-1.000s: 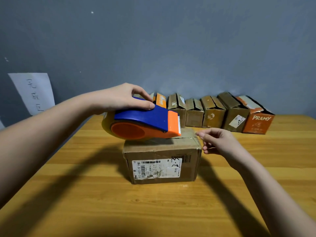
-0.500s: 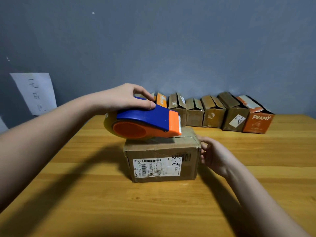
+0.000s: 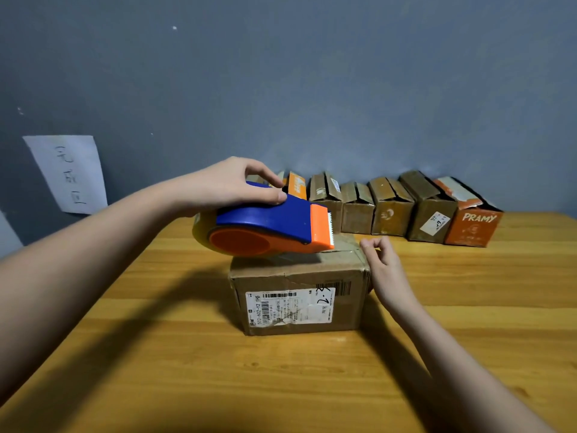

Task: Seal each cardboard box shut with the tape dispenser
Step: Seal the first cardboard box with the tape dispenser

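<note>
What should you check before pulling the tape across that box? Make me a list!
1. Left hand grips the tape dispenser: ok.
2. Dispenser sits over the front box: ok.
3. Top flaps are closed flat: ok.
4. Tape end is stuck to the box: cannot tell.
5. Right hand steadies the box: not ok, fingers pinch beside its corner.
6. Table space ahead for the pull: ok.
</note>
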